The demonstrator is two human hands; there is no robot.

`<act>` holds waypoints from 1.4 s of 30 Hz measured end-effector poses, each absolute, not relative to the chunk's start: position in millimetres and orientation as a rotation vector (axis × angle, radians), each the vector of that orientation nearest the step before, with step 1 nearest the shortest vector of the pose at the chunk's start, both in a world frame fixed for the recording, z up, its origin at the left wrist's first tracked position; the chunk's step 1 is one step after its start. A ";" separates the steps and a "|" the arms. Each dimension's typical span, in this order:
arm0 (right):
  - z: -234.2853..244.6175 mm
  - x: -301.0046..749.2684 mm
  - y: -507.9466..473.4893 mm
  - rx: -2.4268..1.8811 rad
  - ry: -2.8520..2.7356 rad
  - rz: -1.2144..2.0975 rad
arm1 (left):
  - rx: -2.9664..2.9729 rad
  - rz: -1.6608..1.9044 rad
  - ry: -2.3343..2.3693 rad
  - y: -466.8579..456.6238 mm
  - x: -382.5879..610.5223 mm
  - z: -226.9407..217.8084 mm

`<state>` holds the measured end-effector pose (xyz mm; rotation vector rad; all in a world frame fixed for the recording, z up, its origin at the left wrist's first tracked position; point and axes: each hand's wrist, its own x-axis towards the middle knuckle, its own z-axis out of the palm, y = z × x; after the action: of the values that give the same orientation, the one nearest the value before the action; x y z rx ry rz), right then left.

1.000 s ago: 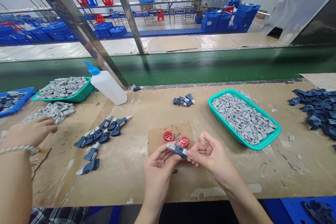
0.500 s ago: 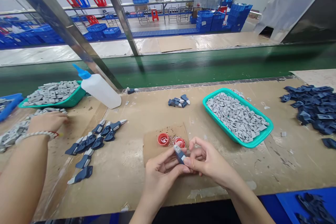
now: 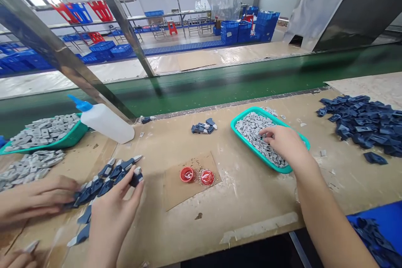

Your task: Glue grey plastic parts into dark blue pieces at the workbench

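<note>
Across the plywood tabletop point(image 3: 201, 234), the right hand point(image 3: 284, 144) is reaching into a teal plastic basket point(image 3: 248, 147), its fingers point(image 3: 266, 135) dipping among grey pieces point(image 3: 251, 127). The left hand point(image 3: 109, 213) is pinching a dark blue part point(image 3: 136, 179) narrowly above a row of similar parts point(image 3: 100, 182), while a co-worker's hand point(image 3: 37, 194) is working alongside.

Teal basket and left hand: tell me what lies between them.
In the head view, a cardboard sheet lies on the workbench between the left hand and the teal plastic basket, bearing a red cap and another red cap.
</note>
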<state>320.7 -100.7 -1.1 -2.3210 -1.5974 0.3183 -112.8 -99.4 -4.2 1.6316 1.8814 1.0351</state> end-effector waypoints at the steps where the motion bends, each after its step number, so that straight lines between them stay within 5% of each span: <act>1: -2.9 321.3 -95.2 -2.331 -1.652 0.302 | 1.798 0.876 2.018 -89.5 -122.5 -6.2; 4: -4.4 321.5 -83.1 -2.321 -1.773 0.262 | 2.183 0.544 2.104 -60.7 -139.0 -13.8; 13: -8.9 325.5 -77.0 -2.308 -1.737 0.289 | 2.610 0.419 1.643 4.2 -91.2 3.5; 21: -4.1 309.0 -80.5 -2.387 -1.861 0.079 | 2.703 0.261 0.920 50.3 25.6 9.1; 31: -0.1 314.3 -113.7 -1.973 -1.632 0.198 | 2.671 0.084 0.874 44.8 35.3 10.9; 36: 7.2 292.6 -141.7 -1.698 -1.273 0.616 | 2.554 0.181 0.902 25.9 16.0 19.9; 42: 3.8 247.3 -149.8 -1.520 -1.199 0.858 | 1.926 0.705 1.148 9.0 -7.5 17.6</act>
<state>247.3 -149.8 3.8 -1.5202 -1.1988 0.8585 -7.5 9.0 17.6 1.9259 1.1481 0.7048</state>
